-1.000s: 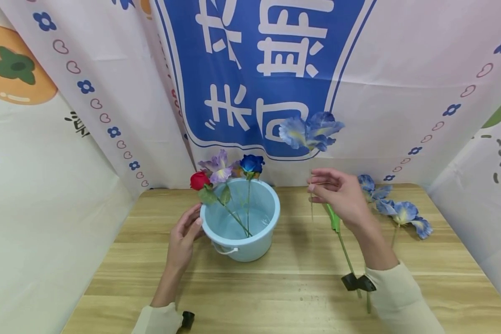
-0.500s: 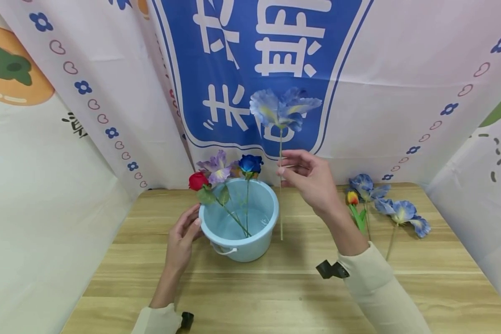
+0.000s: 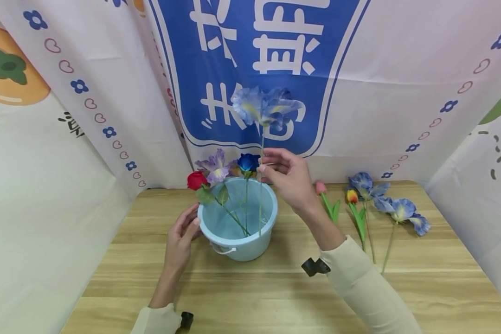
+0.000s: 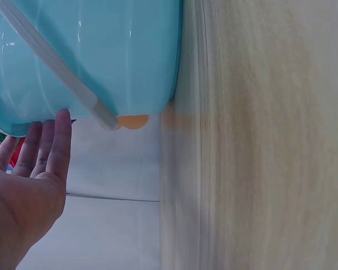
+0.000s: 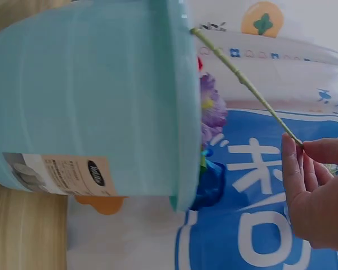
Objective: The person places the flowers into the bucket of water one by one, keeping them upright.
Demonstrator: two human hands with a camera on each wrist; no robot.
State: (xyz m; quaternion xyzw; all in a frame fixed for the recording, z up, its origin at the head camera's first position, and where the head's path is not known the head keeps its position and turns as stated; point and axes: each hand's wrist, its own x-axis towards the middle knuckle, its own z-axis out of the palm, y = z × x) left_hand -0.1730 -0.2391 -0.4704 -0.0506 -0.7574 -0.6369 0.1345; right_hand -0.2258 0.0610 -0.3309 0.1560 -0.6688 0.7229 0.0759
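Light blue bucket (image 3: 250, 250) stands upright on the wooden counter (image 3: 275, 297), mouth up, white handle (image 4: 62, 67) hanging down its side, printed label (image 5: 62, 174) on the outer wall. In it: red rose (image 3: 196, 181), purple flower (image 3: 216, 168), blue rose (image 3: 248, 162). Red and purple blooms lean out over the back-left rim, blue one at the back; the stem ends visible inside meet low near the front wall.

Right hand (image 3: 290, 178): narrow grip, thumb and fingers pinching the stem (image 5: 244, 81) of a pale blue flower (image 3: 271, 111). Bloom sits above the grip, stem runs down below it, near vertical in the head view. Lower stem end is at the bucket's rim, right part of the mouth; can't tell if the tip is past the rim.

Left hand (image 3: 180, 239): wide grip, fingers fairly straight against the bucket's left outer wall, just under the rim.

Bucket is near the counter's back edge, hanging cloth (image 3: 359, 120) behind. Right of it, a strip of bare wood, then pink tulip (image 3: 321, 187), red-yellow tulip (image 3: 352, 196) and two more blue flowers (image 3: 404, 211), all lying down. Wood also runs between bucket and front.
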